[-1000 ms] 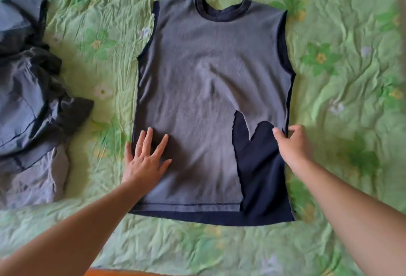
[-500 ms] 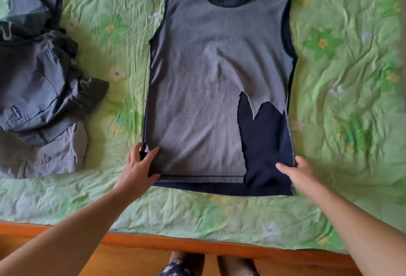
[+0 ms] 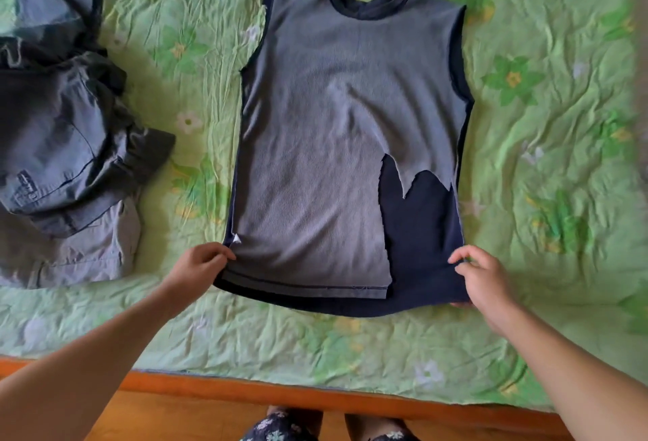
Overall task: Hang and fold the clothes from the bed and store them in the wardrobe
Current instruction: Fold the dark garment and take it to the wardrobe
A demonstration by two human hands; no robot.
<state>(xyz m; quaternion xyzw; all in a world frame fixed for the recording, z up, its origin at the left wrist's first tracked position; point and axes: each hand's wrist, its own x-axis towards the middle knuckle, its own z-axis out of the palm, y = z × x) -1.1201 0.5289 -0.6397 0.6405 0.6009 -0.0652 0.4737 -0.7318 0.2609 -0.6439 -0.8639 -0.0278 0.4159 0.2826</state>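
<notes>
My left hand (image 3: 200,265) and right hand (image 3: 482,275) each pinch a bottom corner of the shirt (image 3: 336,132), flat on the bed (image 3: 547,160); pile (image 3: 63,132) at left.

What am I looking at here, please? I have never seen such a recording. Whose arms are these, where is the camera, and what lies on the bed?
There is no machine here. A person wears one wide-angle camera on the head, and it looks forward and down, so you see that person's own two arms from above.

The surface is a bed covered with a crumpled green flowered bedspread; its wooden bed frame shows at the bottom. A grey and navy sleeveless shirt lies spread flat, neck away from the person. To the left, apart from it, sits a pile of dark grey clothes.

The left hand grips the shirt's lower left corner, and the right hand grips its lower right corner.
</notes>
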